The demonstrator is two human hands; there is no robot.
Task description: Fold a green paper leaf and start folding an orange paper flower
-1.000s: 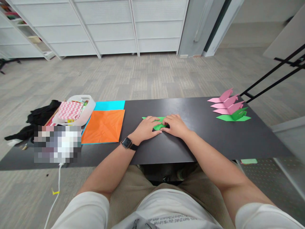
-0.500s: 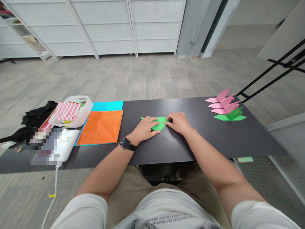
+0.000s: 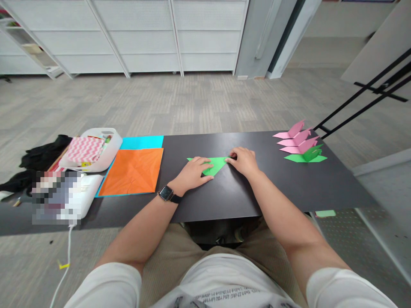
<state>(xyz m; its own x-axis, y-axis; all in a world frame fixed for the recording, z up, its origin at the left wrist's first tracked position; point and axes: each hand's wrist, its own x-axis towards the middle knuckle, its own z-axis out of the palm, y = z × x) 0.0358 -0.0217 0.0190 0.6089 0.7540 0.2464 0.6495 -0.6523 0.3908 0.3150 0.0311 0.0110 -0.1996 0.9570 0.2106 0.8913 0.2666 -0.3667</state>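
On a long, dark grey rectangular table [image 3: 237,201], the left hand [image 3: 192,173] lies flat, fingers loosely spread, pinning a bright green folded-paper triangle [image 3: 218,164] (partly hidden underneath) near the middle. The right hand [image 3: 244,162], curled in, pinches its right corner between thumb and finger. Creasing seems the step in hand; the next move likely calls for holding the triangle steady while sharpening that fold

On the dark table [image 3: 218,201], the left hand [image 3: 194,173] lies spread over a green paper [image 3: 218,164], folded to a triangle; the right hand [image 3: 244,161] touches its right corner. At left, orange paper [image 3: 131,171] overlaps blue paper [image 3: 143,142] beside a white basket [image 3: 111,149]. At right, three pink birds [image 3: 299,139] line up behind a green bird [image 3: 306,157].
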